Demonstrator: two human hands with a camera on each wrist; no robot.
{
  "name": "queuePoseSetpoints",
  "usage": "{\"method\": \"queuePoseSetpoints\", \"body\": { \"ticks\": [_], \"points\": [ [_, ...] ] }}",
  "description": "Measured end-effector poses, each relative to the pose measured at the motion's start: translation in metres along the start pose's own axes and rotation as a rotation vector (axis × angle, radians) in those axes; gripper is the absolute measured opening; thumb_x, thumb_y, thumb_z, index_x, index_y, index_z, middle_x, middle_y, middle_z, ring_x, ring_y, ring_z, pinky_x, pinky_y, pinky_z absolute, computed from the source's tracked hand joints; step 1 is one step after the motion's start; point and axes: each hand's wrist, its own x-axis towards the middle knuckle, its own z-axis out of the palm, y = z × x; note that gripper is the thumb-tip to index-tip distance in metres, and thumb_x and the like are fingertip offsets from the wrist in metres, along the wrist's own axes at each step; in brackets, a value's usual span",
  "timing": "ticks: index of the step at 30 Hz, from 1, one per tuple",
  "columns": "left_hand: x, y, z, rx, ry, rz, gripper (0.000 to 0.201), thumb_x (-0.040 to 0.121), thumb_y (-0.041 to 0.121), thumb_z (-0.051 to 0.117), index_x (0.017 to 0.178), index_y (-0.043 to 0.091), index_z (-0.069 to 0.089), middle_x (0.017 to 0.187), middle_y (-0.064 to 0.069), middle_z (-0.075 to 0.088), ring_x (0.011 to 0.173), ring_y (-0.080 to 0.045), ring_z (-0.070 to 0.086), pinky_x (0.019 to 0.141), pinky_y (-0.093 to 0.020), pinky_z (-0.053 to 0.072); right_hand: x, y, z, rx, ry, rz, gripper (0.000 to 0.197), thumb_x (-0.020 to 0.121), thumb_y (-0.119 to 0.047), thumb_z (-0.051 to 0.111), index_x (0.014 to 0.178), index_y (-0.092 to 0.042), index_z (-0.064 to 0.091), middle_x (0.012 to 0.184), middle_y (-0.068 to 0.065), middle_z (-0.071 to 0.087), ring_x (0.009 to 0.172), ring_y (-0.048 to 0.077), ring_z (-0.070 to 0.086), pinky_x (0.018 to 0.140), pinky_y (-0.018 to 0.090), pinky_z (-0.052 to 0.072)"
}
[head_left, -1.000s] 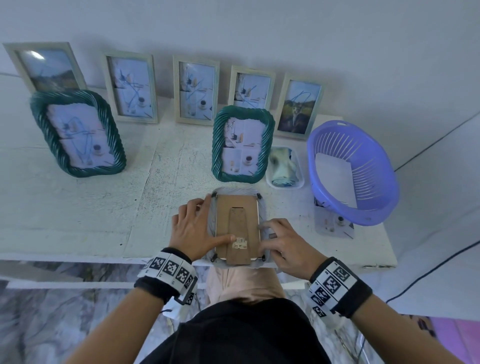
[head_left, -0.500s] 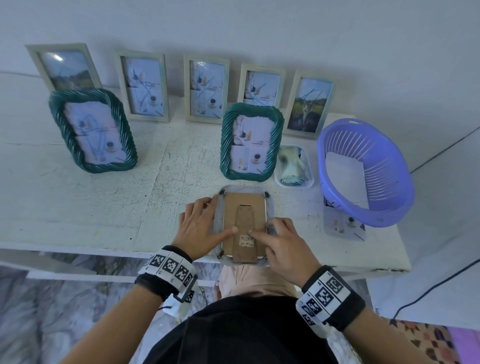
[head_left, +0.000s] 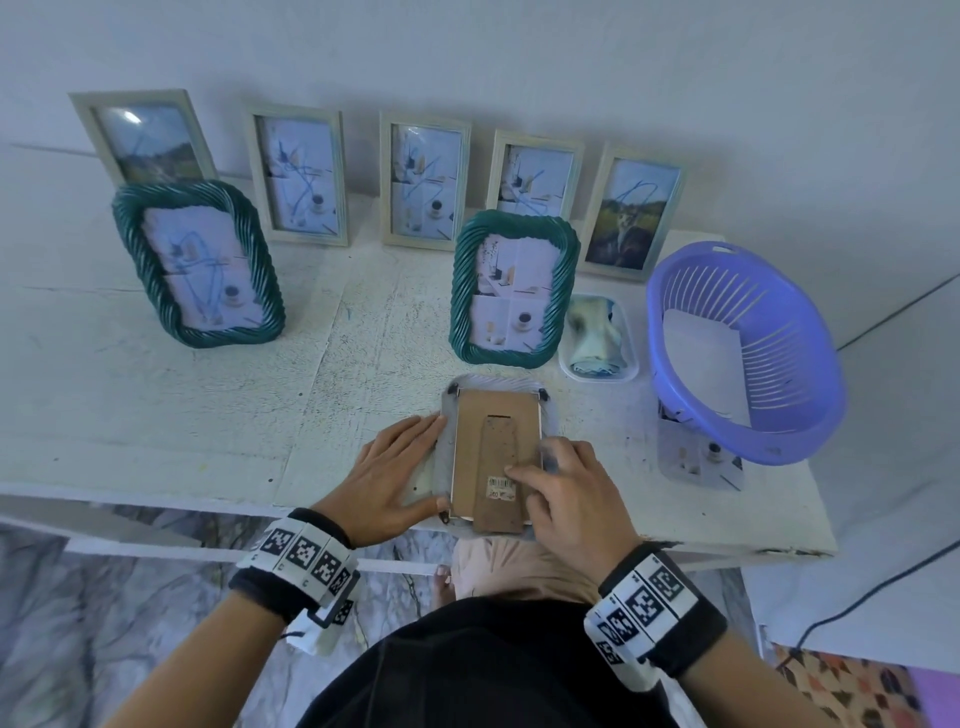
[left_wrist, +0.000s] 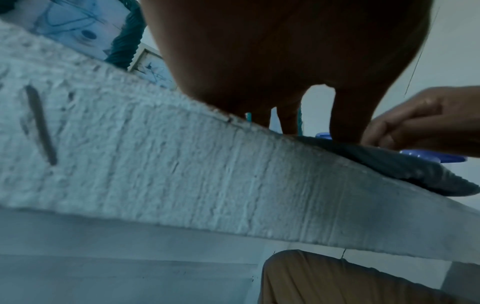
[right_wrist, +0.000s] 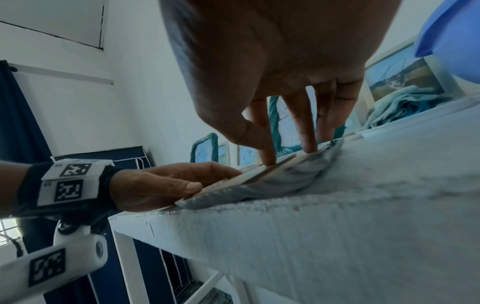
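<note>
A pale grey picture frame lies face down at the table's front edge, its brown cardboard back and stand facing up. My left hand lies flat on the frame's left border, thumb at the lower left corner. My right hand touches the back with straightened fingers, one tip by the barcode sticker. The right wrist view shows those fingertips pressing on the frame, with the left hand beside it. In the left wrist view the left hand rests on the frame.
Two green rope frames stand on the white table. Several pale frames lean on the wall. At the right are a purple basket, a small tray with a cloth and a loose photo.
My left thumb has slid off the cardboard back to the frame's lower left corner. My right hand has moved from the right edge onto the back, near the sticker.
</note>
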Motion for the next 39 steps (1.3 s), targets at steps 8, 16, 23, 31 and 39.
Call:
{"method": "queuePoseSetpoints", "body": {
  "ticks": [8,16,23,31,39],
  "points": [
    [-0.004,-0.004,0.007,0.028,0.103,0.077,0.065,0.088,0.070,0.036,0.144,0.037,0.036,0.159,0.009,0.020,0.147,-0.007,0.007,0.113,-0.036,0.018,0.027,-0.044,-0.007,-0.140,-0.035,0.139,0.048,0.090,-0.054,0.046,0.097,-0.010,0.062,0.098,0.010,0.059,0.093,0.026,0.054,0.071,0.033,0.050],
    [-0.004,-0.007,0.010,0.032,0.132,0.077,0.064,0.088,0.069,0.039,0.142,0.036,0.038,0.158,0.009,0.023,0.147,-0.009,0.011,0.112,-0.035,0.019,0.036,-0.056,-0.014,-0.047,-0.026,0.235,0.048,0.085,-0.045,0.051,0.121,-0.014,0.045,0.105,0.010,0.056,0.094,0.027,0.055,0.071,0.033,0.048],
    [-0.004,-0.006,0.011,0.028,0.119,0.058,0.064,0.087,0.070,0.038,0.142,0.038,0.037,0.158,0.011,0.021,0.147,-0.006,0.006,0.113,-0.034,0.016,0.013,-0.018,-0.052,0.772,0.095,0.382,0.030,0.094,-0.004,0.045,0.113,-0.021,0.060,0.094,-0.001,0.070,0.076,0.009,0.066,0.060,0.012,0.048],
    [-0.005,-0.005,0.012,0.027,0.134,0.059,0.062,0.087,0.068,0.041,0.142,0.040,0.036,0.158,0.015,0.018,0.146,0.000,0.002,0.112,-0.032,0.015,-0.020,0.027,-0.075,0.485,0.149,0.395,0.031,0.091,-0.020,0.060,0.120,-0.030,0.064,0.105,-0.010,0.068,0.096,0.009,0.062,0.083,0.028,0.050],
    [-0.004,-0.006,0.013,0.024,0.152,0.069,0.060,0.087,0.068,0.041,0.142,0.042,0.037,0.157,0.015,0.021,0.146,0.001,0.003,0.111,-0.032,0.017,0.000,0.027,-0.036,-0.017,0.031,0.437,0.031,0.091,-0.031,0.053,0.120,-0.020,0.061,0.103,0.007,0.061,0.094,0.026,0.059,0.074,0.035,0.052]
  ]
}}
